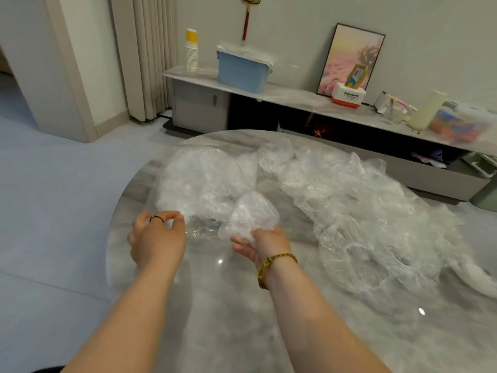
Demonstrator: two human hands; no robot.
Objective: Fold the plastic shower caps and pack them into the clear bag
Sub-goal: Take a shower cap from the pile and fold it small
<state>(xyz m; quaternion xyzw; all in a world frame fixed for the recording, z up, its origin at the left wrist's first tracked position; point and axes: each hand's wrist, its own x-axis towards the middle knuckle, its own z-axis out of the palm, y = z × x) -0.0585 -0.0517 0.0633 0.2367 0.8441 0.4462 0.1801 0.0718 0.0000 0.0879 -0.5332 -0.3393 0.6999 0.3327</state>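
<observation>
i see left hand (157,238) pinching the clear bag (201,181) rim at 10 o'clock, right hand (265,244) clutching a bunched shower cap (252,212), loose caps (363,211) at 2 o'clock.

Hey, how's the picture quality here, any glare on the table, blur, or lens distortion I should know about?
Head view: two small bright glare spots on the glossy table; the wide-angle lens bends and tilts the long shelf; the right edge is smeared, blurring the colourful container; the right hand and the shower cap it grips look fairly sharp, but clear plastic layers blend together.
</observation>
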